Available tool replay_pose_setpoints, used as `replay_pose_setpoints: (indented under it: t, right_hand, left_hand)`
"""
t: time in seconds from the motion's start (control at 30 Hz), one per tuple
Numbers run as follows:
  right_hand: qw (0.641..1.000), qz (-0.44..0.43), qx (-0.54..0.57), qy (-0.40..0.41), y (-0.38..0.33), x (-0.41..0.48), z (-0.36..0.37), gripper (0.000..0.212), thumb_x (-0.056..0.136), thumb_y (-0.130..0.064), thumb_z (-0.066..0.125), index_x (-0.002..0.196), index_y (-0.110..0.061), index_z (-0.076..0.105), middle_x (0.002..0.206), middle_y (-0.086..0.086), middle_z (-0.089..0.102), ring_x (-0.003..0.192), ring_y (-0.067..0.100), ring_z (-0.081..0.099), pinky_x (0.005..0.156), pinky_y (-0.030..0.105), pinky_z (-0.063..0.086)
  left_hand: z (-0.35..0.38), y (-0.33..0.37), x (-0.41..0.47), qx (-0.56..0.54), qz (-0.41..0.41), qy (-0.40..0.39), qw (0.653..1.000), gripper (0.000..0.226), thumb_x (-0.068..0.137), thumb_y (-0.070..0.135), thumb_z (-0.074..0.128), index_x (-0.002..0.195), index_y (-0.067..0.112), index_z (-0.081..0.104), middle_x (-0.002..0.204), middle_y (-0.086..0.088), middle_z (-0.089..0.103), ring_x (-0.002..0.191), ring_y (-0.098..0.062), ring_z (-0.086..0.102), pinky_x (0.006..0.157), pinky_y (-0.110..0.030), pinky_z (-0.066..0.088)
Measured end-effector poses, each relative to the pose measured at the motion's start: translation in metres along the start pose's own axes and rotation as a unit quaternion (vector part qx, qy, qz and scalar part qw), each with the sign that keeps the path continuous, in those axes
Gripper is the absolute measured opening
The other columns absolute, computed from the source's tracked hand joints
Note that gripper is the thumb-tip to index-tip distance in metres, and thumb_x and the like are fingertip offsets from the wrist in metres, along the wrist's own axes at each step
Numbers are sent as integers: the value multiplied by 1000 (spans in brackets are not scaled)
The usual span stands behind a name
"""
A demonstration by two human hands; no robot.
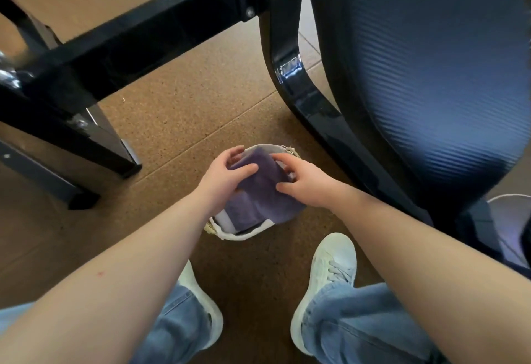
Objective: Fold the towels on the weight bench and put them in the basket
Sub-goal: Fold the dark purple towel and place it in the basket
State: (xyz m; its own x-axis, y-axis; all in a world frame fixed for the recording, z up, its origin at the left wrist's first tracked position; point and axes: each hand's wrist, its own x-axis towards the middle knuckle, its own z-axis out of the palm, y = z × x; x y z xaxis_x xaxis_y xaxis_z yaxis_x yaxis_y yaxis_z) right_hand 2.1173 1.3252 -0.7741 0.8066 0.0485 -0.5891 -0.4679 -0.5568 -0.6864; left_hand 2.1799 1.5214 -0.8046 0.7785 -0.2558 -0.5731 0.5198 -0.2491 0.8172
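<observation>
1. Both hands are down low over the cork floor [178, 122], with the folded purple towel [260, 188] squarely between them.
2. Left hand [227, 175]: fingers curled round the towel's left edge, thumb laid across the top. It has a firm hold.
3. Right hand [301, 184]: fingers bent over the towel's right edge, thumb at the near side. It is gripping too.
4. Directly beneath both hands sits the basket [244, 236], with its white-lined rim showing just below the wrists.
5. The towel's near corner overlaps that rim under the right wrist.
6. Under the left wrist, inside the basket, lie another purple fold [238, 210] and something white.
7. A black frame [115, 39] stands beyond the left hand, and a blue ribbed pad [431, 76] beyond the right.
</observation>
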Motion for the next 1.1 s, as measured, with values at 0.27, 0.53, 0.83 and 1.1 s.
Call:
replay_pose_setpoints:
  t: [0.27,0.53,0.83,1.1]
  right_hand:
    - [984,54,165,34,21,23,11,73,94,-21,71,150,-46,33,145,-11,52,128,16,56,94,37,59]
    - [989,48,64,125,27,29,12,61,101,-20,62,151,-39,34,144,-11,53,126,16,57,93,33,54]
    - [985,0,-67,159,29,47,37,59,98,-21,62,150,-34,39,143,-4,58,129,22,58,103,43,50]
    - [996,58,6,61,40,79,63,56,95,-24,59,144,-42,38,120,-11,58,107,14,58,94,37,52]
  left_hand:
    - [32,-39,13,-107,-62,94,988,25,90,22,78,112,19,65,110,-2,74,102,-15,71,99,-41,56]
    - [25,-48,1,184,-29,128,974,32,96,19,65,128,18,66,124,0,69,118,-18,61,99,-26,43]
    - [21,-67,7,271,-50,59,959,45,96,18,59,141,23,57,137,-1,63,123,-21,60,104,-35,46]
    - [4,-82,15,406,6,59,912,59,94,24,64,150,25,45,149,-2,42,127,-24,52,111,-43,44]
